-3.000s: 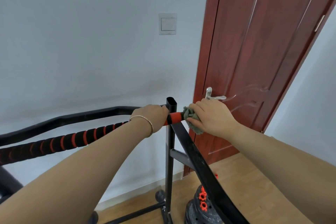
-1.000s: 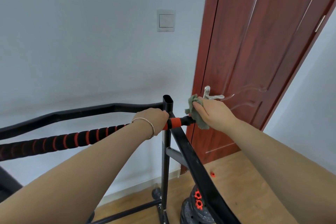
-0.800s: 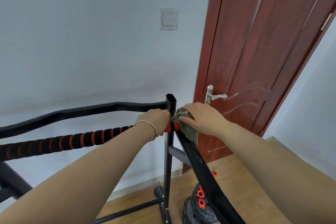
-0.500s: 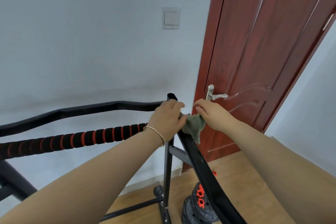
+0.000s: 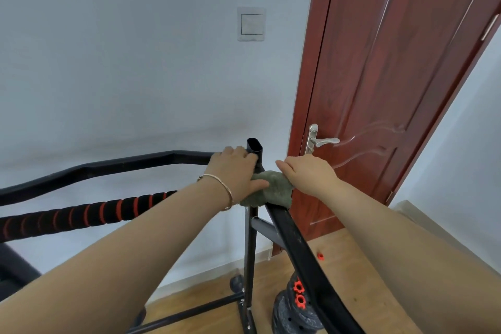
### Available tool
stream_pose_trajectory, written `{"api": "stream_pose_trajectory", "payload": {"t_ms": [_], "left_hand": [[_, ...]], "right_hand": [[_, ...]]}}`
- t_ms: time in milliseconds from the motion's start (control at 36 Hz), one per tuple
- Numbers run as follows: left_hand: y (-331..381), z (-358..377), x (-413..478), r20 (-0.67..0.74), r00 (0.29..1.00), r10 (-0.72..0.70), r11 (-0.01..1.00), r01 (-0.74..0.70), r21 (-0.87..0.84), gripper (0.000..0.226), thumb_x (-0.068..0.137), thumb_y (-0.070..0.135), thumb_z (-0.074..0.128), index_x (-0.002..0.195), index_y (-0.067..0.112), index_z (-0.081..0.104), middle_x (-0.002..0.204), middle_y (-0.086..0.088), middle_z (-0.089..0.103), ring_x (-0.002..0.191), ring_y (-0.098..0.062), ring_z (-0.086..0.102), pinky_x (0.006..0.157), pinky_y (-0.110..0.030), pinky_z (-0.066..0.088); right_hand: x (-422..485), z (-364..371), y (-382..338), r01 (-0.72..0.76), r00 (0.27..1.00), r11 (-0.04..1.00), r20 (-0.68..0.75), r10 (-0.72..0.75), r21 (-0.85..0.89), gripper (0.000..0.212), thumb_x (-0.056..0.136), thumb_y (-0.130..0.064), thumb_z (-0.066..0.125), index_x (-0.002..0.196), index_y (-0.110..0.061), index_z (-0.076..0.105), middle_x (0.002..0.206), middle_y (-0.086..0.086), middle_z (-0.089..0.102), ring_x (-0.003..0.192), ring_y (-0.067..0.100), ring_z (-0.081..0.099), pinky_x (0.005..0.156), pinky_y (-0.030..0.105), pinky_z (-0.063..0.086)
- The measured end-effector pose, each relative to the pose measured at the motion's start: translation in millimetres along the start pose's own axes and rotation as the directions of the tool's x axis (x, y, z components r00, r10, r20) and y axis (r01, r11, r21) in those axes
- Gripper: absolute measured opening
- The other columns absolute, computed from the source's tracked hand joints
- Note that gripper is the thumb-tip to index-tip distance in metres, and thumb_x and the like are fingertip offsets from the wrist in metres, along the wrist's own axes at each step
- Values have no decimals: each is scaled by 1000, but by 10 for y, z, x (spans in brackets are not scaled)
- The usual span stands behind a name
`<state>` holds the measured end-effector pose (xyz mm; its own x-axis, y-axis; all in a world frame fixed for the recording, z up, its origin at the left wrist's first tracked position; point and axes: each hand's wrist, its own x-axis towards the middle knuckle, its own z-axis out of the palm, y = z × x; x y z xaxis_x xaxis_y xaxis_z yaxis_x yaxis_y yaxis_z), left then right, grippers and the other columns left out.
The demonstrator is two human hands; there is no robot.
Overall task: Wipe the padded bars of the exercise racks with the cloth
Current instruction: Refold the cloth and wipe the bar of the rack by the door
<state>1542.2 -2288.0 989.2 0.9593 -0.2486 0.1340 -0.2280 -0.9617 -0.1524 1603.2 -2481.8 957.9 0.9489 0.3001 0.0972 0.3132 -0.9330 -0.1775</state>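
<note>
Grey-green cloth lying bunched on rack corner, at end of padded bar, just below upright post. Right hand gripping cloth from above, fingers curling over it. Left hand resting over bar end, thumb pressing on cloth; whether its fingers are curling round bar, cannot tell.

One head-worn wide-angle view looks forward and slightly down from close above the rack. It faces the wall and the door, with the floor low in frame.
</note>
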Motion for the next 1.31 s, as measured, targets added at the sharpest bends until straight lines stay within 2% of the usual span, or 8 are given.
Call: {"api": "stream_pose_trajectory", "payload": {"t_ms": [361,556,778,861,944,1111,1194,1306], "left_hand": [[-26,231,4,189,973,131,988,-144,55,39,100,55,38,119,21,42,87,7,52,82,-24,62,70,-43,54],[-159,233,-129,152,971,183,974,-200,106,33,105,43,35,118,15,45,109,-5,57,95,-26,60,76,-40,52],[-230,237,-111,85,987,140,974,-153,170,40,98,16,51,137,14,42,122,-6,51,109,-25,56,79,-35,47],[-385,32,-198,7,992,129,965,-127,229,30,99,20,50,129,15,46,122,-4,52,111,-23,56,75,-31,41],[-640,-187,-335,-16,995,103,940,-92,328,25,101,15,41,125,17,46,118,-3,53,106,-24,58,77,-33,44],[-835,-36,-671,118,988,98,951,-128,283,44,91,11,57,131,20,42,109,0,56,98,-22,59,76,-36,52],[-827,138,-754,137,991,0,997,-10,74,33,102,41,38,123,18,46,107,-2,56,94,-21,50,79,-38,49],[-885,290,-755,82,996,-36,999,38,-25,58,96,65,29,136,24,41,110,1,55,99,-21,51,72,-33,45]], "right_hand": [[131,12,-126,-40,996,999,83,40,7,41,105,-29,22,66,-22,32,82,16,68,76,34,63,81,48,53],[146,44,-119,-18,996,992,87,29,-125,39,102,-23,19,104,-5,53,71,5,51,59,20,44,51,33,29],[141,-3,-179,-117,987,991,106,123,-60,36,88,1,44,121,-10,39,76,6,55,62,20,50,57,35,48],[164,3,-157,-49,993,990,98,62,-130,22,98,-16,36,114,-8,49,68,4,57,57,19,52,57,34,49],[183,22,-159,-37,996,987,77,50,-156,51,103,-37,20,106,-7,62,64,2,57,57,18,53,50,29,33],[99,-42,-312,37,998,951,-29,-49,-307,46,96,-13,50,139,-15,34,90,4,54,72,22,55,49,31,41],[43,-21,-484,154,960,942,-182,-214,-297,12,99,-18,53,107,-10,58,79,2,55,66,22,56,51,35,47],[-11,89,-825,358,881,923,-277,-383,-140,33,104,-30,43,76,-14,50,71,-2,51,65,21,51,55,36,43]]}}
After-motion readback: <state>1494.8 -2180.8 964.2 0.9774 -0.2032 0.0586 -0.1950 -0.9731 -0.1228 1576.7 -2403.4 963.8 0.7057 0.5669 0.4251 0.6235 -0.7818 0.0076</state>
